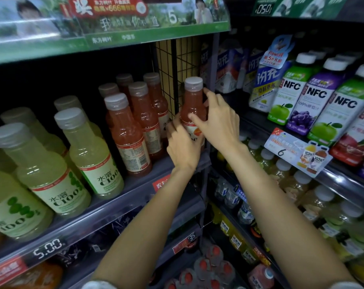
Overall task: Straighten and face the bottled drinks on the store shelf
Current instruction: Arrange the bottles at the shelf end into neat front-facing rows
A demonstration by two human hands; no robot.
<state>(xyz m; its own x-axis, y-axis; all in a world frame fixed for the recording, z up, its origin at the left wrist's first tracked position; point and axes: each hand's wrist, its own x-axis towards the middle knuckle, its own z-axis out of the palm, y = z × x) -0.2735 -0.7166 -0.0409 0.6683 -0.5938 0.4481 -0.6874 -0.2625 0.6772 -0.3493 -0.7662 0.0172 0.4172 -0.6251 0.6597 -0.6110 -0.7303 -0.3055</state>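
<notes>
Both hands close around a single pink-orange juice bottle [192, 107] at the right end of a store shelf [106, 207], hard against a black wire grid divider [176, 65]. The left hand [182, 147] wraps the bottle's lower labelled body, fingers curled round it; the right hand [217, 119] grips the shoulder and neck from the right, thumb across the front. The bottle stands upright with a translucent grey cap, its label mostly covered by the hands.

To its left, more of the pink-orange bottles [133, 134] stand in rows running back into the shelf, the front one showing a printed panel of small text too fine to read. Further left, pale yellow-green drinks [93, 151] carry white labels reading "水溶 C100". A price strip below shows "5.00" [48, 248].

Overhead, a green shelf banner [114, 21] bears Chinese lettering and a large "5". In the neighbouring bay, white-capped juice bottles marked "NFC" [318, 97] show green apples and purple grapes, with "100%" beneath the name. A hanging promotional tag [295, 151] shows a "6" and pictures two small bottles marked "100%". Lower shelves hold further bottled drinks, blurred.
</notes>
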